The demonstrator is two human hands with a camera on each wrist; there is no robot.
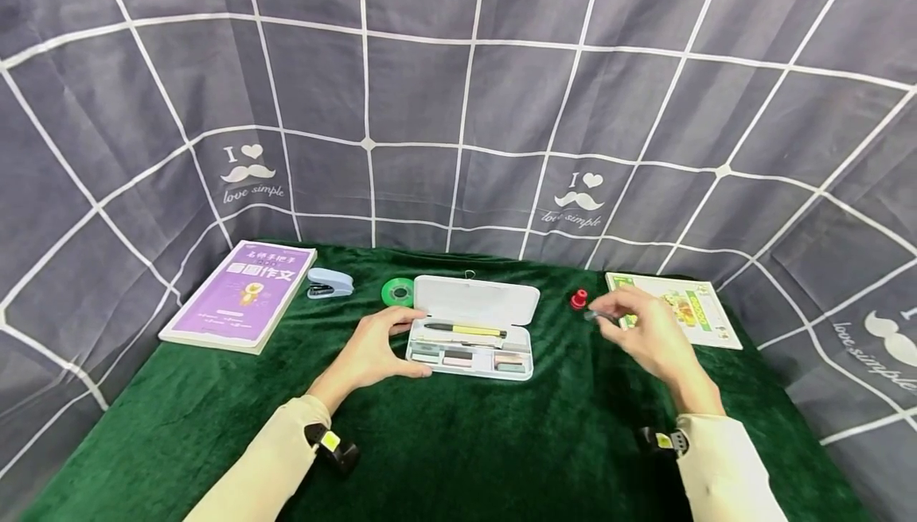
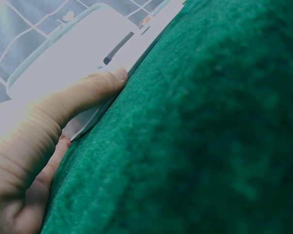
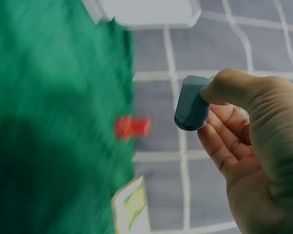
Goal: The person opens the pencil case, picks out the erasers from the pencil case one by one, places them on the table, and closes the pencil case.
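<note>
A white pencil case (image 1: 478, 299) lies with its lid up in the middle of the head view. My left hand (image 1: 368, 351) grips its left end, thumb along the front edge and fingers at the back. In the case are a yellow-and-black pen (image 1: 469, 330) and several small block-shaped pieces in the front compartments. Off to the right, my right hand (image 1: 648, 331) pinches a small blue-grey eraser (image 3: 191, 105) between thumb and fingers, raised near the red stamp-like piece (image 1: 579, 299).
Behind the case's left end lies a green tape roll (image 1: 398, 292). Farther left are a light-blue stapler (image 1: 330, 283) and a purple book (image 1: 239, 297). A white-and-green booklet (image 1: 705, 319) lies beyond the right hand. A grey checked curtain (image 1: 415, 92) rises behind the green cloth (image 1: 458, 442).
</note>
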